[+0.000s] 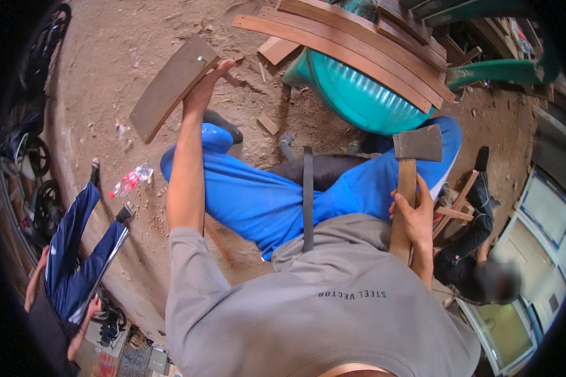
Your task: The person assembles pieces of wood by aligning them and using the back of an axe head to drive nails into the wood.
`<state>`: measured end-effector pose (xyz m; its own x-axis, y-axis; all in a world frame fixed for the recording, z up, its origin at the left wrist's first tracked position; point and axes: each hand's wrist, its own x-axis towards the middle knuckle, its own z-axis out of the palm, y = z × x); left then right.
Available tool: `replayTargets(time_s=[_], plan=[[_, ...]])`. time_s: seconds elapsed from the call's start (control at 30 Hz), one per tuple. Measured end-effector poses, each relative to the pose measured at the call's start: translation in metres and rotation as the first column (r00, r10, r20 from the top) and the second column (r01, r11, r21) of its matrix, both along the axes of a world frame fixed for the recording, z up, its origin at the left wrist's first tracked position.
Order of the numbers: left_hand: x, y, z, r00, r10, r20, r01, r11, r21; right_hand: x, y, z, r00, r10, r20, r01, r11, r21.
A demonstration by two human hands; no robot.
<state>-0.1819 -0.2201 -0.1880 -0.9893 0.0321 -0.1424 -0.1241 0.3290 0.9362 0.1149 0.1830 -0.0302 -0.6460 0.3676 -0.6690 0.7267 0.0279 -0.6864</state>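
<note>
My left hand (199, 94) is raised at the upper left, gripping a short, wide brown wooden board (170, 91) by its right-hand edge. A small shiny metal piece shows near the top of this board. On the right, the fingers of my right hand (416, 217) wrap round the wooden handle of a hatchet (407, 182). Its dark, worn head points away from me, above my right thigh. Board and hatchet are well apart. Part of the left hand's grip is hidden behind the board.
Ahead, long drilled wooden slats (352, 47) lie across a green plastic chair (365, 94). Wood offcuts (268, 123) and a plastic bottle (131, 181) with a red label lie on the dirt floor. One person (85, 251) is at the left, another (471, 251) at the right.
</note>
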Motion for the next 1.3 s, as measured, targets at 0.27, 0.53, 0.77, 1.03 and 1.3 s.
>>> replayTargets(time_s=[0.27,0.53,0.77,1.03,1.3], plan=[[-0.071,-0.009,-0.026,0.961,0.236,-0.141,-0.256,0.956,-0.146,-0.098,-0.044,-0.025,0.919,0.292,0.266,-0.381,0.831,0.404],[-0.103,-0.038,-0.052,0.918,0.119,-0.378,-0.276,0.877,-0.394,-0.15,-0.065,-0.034,0.818,0.193,0.542,-0.351,0.914,0.203],[-0.12,-0.07,-0.038,0.861,-0.422,-0.284,0.006,0.567,-0.824,-0.207,-0.098,-0.025,0.738,0.038,0.673,-0.27,0.932,0.242],[-0.087,-0.145,-0.073,0.955,-0.176,-0.24,-0.018,0.771,-0.637,-0.248,-0.127,-0.025,0.658,-0.208,0.724,0.016,0.965,0.262],[-0.091,-0.184,-0.07,0.987,-0.015,-0.16,-0.084,0.803,-0.59,-0.254,-0.131,-0.038,0.558,-0.204,0.804,-0.048,0.96,0.277]])
